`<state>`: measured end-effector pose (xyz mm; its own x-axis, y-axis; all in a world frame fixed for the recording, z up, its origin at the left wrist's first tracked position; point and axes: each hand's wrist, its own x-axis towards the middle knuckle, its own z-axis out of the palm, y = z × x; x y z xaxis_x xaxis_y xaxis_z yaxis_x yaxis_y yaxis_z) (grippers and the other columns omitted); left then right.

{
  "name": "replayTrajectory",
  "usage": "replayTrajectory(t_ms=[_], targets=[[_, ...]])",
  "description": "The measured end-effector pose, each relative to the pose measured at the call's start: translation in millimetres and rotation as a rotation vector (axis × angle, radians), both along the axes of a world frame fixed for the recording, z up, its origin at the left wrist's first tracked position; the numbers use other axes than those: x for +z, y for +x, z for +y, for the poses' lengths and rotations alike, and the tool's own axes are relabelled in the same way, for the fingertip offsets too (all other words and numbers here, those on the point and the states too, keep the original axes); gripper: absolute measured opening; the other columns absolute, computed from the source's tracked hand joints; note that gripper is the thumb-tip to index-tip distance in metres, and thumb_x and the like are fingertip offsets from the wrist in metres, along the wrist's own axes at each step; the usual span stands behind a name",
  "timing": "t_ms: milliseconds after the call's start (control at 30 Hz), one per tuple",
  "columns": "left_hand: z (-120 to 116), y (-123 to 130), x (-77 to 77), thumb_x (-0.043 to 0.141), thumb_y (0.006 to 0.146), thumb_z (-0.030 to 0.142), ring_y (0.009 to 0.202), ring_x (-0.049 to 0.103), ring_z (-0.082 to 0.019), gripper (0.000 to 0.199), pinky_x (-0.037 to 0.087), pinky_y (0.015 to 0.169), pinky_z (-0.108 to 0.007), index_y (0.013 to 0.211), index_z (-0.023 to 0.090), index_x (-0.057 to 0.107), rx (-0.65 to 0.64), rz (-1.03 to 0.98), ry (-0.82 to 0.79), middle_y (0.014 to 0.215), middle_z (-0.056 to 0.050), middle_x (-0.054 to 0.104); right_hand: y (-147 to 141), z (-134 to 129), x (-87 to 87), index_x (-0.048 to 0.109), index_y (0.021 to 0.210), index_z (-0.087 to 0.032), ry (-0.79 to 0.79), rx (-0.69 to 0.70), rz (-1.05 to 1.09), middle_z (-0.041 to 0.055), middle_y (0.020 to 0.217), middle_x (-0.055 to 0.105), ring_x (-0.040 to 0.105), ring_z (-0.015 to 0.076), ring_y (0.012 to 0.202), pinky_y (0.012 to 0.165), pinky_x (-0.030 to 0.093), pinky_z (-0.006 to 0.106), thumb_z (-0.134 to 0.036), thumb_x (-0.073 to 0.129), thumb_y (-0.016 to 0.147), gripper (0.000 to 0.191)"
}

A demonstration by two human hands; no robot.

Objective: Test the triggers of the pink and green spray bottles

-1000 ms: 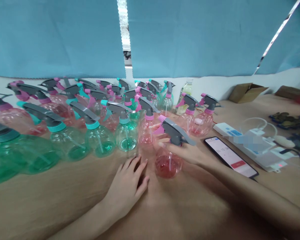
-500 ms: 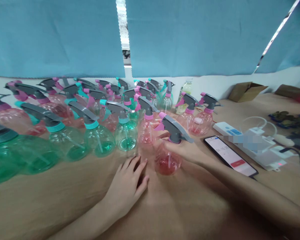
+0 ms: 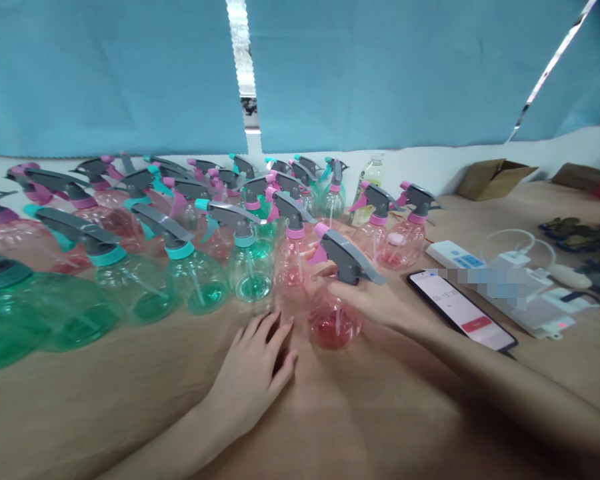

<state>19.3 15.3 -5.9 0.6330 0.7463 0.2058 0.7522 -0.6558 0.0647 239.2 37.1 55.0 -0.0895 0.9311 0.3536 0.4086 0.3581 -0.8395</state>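
My left hand [image 3: 253,367] lies palm down on the brown table covering, fingers spread, holding nothing. Just right of its fingertips a pink spray bottle [image 3: 334,328] stands upright with some liquid in its base and a grey trigger head. Behind that bottle's neck my right hand [image 3: 373,301] reaches in from the right, fingers curled around the upper body. The bottle partly hides those fingers. Close behind stands another pink spray bottle [image 3: 293,263], and a clear green one [image 3: 253,273] is to its left.
Several green and pink spray bottles [image 3: 197,287] crowd the left and back. At right lie a phone [image 3: 463,310], a white power strip [image 3: 510,287] with cables and an open cardboard box [image 3: 495,180]. A labelled bottle [image 3: 373,175] stands near the blue curtain [image 3: 380,73].
The view has shifted very slightly. Both hands and the bottles keep their places.
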Motion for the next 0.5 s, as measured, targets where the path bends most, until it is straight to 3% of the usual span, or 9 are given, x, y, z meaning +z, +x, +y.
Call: replayTrajectory(t_ms=[100,200,267,500], targets=[[0.2,0.2,0.6,0.044,0.093,0.033,0.122,0.044,-0.032,0.04,0.042,0.093,-0.048,0.127,0.014,0.053,-0.002,0.003,-0.002,0.135,-0.014,0.05,-1.8,-3.3,7.6,0.06,0.091,-0.029,0.004,-0.024,-0.025,-0.0009,0.086,0.066,0.064,0.0195,0.081,0.078,0.052,0.04,-0.02,0.054,0.07,0.024],[0.0,0.5,1.6,0.044,0.093,0.034,0.121,0.044,-0.032,0.04,0.042,0.093,-0.048,0.126,0.015,0.054,-0.002,0.017,0.001,0.134,-0.014,0.05,-2.6,-9.5,18.7,0.058,0.079,-0.028,-0.028,-0.139,-0.146,-0.0008,0.073,0.063,0.063,0.021,0.071,0.071,0.052,0.04,-0.028,0.059,0.073,0.007],[-0.3,0.8,2.1,0.043,0.093,0.034,0.121,0.045,-0.032,0.039,0.043,0.092,-0.048,0.126,0.015,0.054,0.0,0.028,0.002,0.134,-0.014,0.051,-2.6,-13.7,25.8,0.057,0.076,-0.027,-0.059,-0.196,-0.206,0.0002,0.067,0.062,0.061,0.022,0.066,0.065,0.051,0.038,-0.034,0.06,0.074,0.008],[-0.3,0.6,1.1,0.042,0.093,0.035,0.12,0.046,-0.032,0.04,0.043,0.092,-0.048,0.126,0.015,0.054,0.001,0.028,0.013,0.133,-0.013,0.051,-3.4,-16.3,30.9,0.055,0.079,-0.025,0.006,-0.182,-0.251,-0.0031,0.062,0.058,0.055,0.0157,0.053,0.053,0.046,0.029,-0.031,0.059,0.075,0.008]])
